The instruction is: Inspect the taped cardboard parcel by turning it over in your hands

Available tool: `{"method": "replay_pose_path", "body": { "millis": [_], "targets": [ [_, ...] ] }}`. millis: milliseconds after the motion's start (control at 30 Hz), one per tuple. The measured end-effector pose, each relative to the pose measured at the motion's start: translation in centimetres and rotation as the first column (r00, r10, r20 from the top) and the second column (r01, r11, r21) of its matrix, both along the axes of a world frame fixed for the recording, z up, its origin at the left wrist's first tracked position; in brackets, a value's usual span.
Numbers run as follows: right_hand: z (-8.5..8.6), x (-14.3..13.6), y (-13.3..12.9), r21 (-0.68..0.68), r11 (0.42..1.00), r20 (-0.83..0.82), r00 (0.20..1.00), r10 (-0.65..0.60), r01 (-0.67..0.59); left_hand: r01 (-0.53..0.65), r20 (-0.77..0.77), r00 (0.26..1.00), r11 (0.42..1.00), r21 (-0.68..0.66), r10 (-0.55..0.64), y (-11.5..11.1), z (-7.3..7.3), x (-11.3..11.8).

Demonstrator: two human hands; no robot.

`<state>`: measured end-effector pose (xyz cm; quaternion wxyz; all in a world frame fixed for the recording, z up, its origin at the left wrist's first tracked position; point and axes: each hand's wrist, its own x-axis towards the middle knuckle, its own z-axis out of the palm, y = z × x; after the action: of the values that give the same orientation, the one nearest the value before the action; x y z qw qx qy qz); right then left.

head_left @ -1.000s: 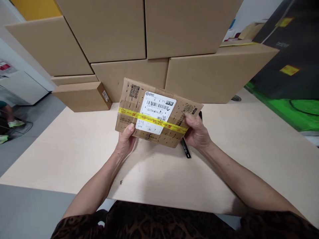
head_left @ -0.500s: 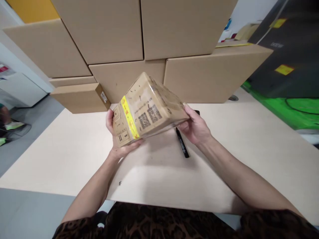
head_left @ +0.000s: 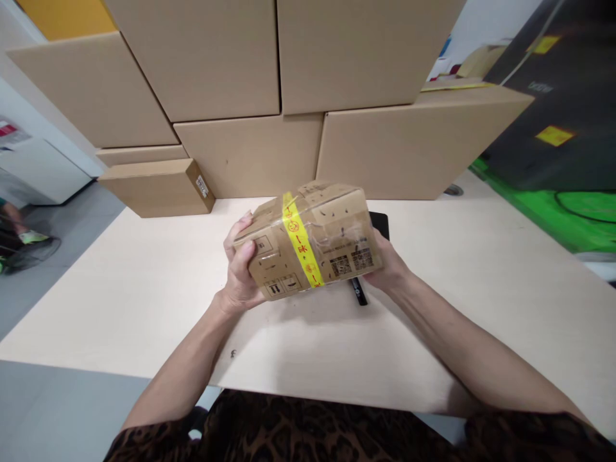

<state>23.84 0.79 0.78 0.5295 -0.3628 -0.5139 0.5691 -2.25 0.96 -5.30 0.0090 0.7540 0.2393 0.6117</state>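
A small brown cardboard box (head_left: 269, 256) with yellow tape around it is held above the table between my two hands. Printed symbols and two square codes show on the side facing me. My left hand (head_left: 240, 273) grips its left end, with the thumb over the near edge. At the right end, my right hand (head_left: 387, 263) is closed on the box, its fingers mostly hidden behind it. A black marker (head_left: 359, 292) lies on the table below, partly covered by the box. Behind my right hand, part of a flat black object (head_left: 380, 221) shows.
Large cardboard boxes (head_left: 250, 157) are stacked along the table's back edge. A flatter carton (head_left: 154, 189) with a white label stands at the back left of the pale table (head_left: 120, 301). A dark cabinet (head_left: 543, 109) stands beyond on the right. At far left a person's foot (head_left: 33, 237) shows.
The small box has been turned in my hands and lowered slightly to the right, so its taped top and coded side now face me. My left hand has shifted right with it.
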Motion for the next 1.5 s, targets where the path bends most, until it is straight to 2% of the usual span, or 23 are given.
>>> {"method": "replay_pose_path", "body": {
  "millis": [100, 233, 400, 500, 567, 633, 667, 733, 800, 900, 967, 1133, 1233, 1400, 1500],
  "targets": [
    [0.9, 0.3, -0.1, -0.123, 0.988, -0.092, 0.992, 0.084, -0.095, 0.008, -0.161, 0.987, 0.986, 0.166, 0.019, 0.0, 0.8, -0.4],
    [2.0, 1.4, 0.0, -0.263, 0.956, -0.136, 0.986, 0.095, -0.129, 0.002, -0.339, 0.936, 0.963, 0.269, 0.092, -0.4, 1.8, -0.7],
    [2.3, 2.2, 0.3, -0.393, 0.918, -0.110, 0.994, 0.009, -0.052, 0.015, -0.421, 0.899, 0.955, 0.295, 0.116, -0.3, 1.9, -1.1],
    [1.7, 1.8, 0.5, -0.392, 0.919, -0.118, 0.993, -0.017, -0.030, 0.011, -0.404, 0.911, 0.977, 0.212, 0.078, 0.0, 1.2, -1.1],
    [1.2, 1.3, 0.6, -0.309, 0.951, -0.136, 0.991, -0.013, -0.030, 0.045, -0.351, 0.936, 0.998, 0.052, -0.024, -0.2, 0.7, -0.8],
    [0.5, 0.8, 0.6, -0.204, 0.979, -0.146, 0.989, -0.013, -0.018, 0.111, -0.222, 0.963, 0.976, -0.187, -0.152, -0.8, 0.2, -0.3],
    [0.2, 0.6, 0.6, -0.156, 0.988, -0.145, 0.989, -0.022, -0.001, 0.144, -0.129, 0.973, 0.937, -0.318, -0.194, -1.1, 0.1, -0.1],
    [-0.6, 0.2, 0.4, -0.071, 0.997, -0.130, 0.991, -0.038, 0.029, 0.217, 0.100, 0.976, 0.814, -0.539, -0.194, -1.6, 0.0, 0.4],
    [-1.4, 0.0, 0.3, 0.013, 0.999, -0.108, 0.993, -0.041, 0.043, 0.331, 0.326, 0.935, 0.683, -0.651, -0.142, -1.8, 0.1, 0.7],
    [-2.5, -0.2, 0.1, 0.089, 0.995, -0.108, 0.994, -0.031, 0.041, 0.487, 0.516, 0.849, 0.542, -0.684, -0.112, -1.7, 0.5, 0.7],
    [-3.1, -0.4, 0.0, 0.093, 0.995, -0.135, 0.991, -0.023, 0.036, 0.528, 0.547, 0.829, 0.493, -0.692, -0.120, -1.7, 1.0, 0.6],
    [-3.4, -0.7, 0.0, 0.096, 0.995, -0.158, 0.987, 0.044, -0.029, 0.551, 0.602, 0.794, 0.525, -0.649, -0.089, -1.9, 2.4, 0.8],
    [-2.9, -0.6, 0.2, 0.051, 0.998, -0.204, 0.978, 0.040, -0.030, 0.528, 0.573, 0.814, 0.532, -0.662, -0.094, -1.6, 2.5, 0.6],
    [-1.6, 0.2, 1.1, -0.078, 0.992, -0.271, 0.955, -0.116, 0.098, 0.513, 0.505, 0.847, 0.507, -0.692, -0.168, -1.0, 1.6, -0.8],
    [-0.9, 0.9, 1.7, -0.173, 0.976, -0.267, 0.948, -0.174, 0.130, 0.521, 0.500, 0.846, 0.481, -0.705, -0.184, -0.8, 1.9, -1.3]
  ]
}}
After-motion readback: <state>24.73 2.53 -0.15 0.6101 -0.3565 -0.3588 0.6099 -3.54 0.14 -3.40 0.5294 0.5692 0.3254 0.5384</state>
